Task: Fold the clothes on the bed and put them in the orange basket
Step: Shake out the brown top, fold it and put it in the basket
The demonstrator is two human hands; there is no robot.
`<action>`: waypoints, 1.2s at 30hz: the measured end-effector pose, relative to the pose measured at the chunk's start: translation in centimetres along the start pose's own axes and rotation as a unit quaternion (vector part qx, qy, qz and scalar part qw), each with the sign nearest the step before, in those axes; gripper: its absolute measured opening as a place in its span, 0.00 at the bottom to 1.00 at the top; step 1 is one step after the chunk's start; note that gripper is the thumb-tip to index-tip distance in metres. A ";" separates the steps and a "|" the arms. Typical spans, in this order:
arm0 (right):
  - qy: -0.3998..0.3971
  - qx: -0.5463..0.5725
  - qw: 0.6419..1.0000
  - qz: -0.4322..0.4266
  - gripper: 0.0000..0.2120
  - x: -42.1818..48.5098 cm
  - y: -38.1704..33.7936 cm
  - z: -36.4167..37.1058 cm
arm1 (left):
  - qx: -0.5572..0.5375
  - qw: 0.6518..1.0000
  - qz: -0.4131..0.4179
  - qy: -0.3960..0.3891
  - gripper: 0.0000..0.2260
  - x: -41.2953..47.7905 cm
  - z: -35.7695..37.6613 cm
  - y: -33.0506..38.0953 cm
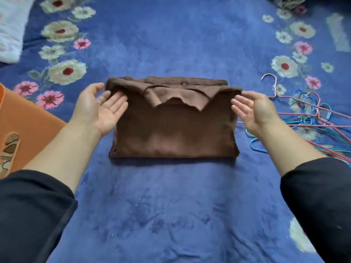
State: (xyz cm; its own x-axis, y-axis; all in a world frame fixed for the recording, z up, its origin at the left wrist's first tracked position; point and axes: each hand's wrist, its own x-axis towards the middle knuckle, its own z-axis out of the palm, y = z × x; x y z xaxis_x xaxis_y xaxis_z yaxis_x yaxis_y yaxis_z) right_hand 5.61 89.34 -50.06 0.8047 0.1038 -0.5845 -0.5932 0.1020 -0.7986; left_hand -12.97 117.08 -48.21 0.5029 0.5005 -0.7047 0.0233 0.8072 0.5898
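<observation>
The brown garment (171, 130) is laid folded at the middle of the bed (171, 196). The left hand (100, 109) and right hand (254, 111) are held spread at its far corners, gripping nothing, seemingly to square it for the orange basket (28, 118) at near left.

The bed (171, 205) lies bare on the near side of the folded brown garment (171, 133) and again beyond it, so I have open blanket both ways. On my left the orange basket (32, 118) sits near my left hand (100, 109), with a strip of blanket between it and the garment. On my right a tangle of coloured hangers (311, 118) crowds the space just past my right hand (256, 111). A white pillow (11, 29) fills the far left corner and a heap of cloth (288, 2) fills the far right.
</observation>
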 end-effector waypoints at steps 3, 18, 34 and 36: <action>0.034 -0.166 0.985 -0.012 0.07 1.2 3.7 -1.2 | 0.258 0.960 0.054 0.095 0.04 1.9 -2.1 -3.8; 0.114 -0.251 0.960 0.055 0.13 -0.1 10.0 -6.7 | 0.437 0.895 0.009 0.085 0.03 3.4 -9.5 -9.0; -0.057 -0.491 0.821 0.286 0.09 -10.3 14.0 -16.0 | 0.514 0.774 -0.367 -0.045 0.17 -8.5 -21.7 -13.4; -0.059 -0.459 0.842 0.277 0.13 -10.1 14.5 -16.1 | 0.515 0.785 -0.341 -0.044 0.18 -8.3 -21.5 -13.4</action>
State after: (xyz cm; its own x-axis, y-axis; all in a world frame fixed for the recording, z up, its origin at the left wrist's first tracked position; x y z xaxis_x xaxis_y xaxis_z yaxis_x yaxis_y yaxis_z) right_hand -10.73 73.83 -58.08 0.3703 -0.0134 -0.9288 -0.5648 -0.7971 -0.2136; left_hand -36.03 108.86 -58.78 0.1262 0.0017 -0.9920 0.9768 0.1740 0.1246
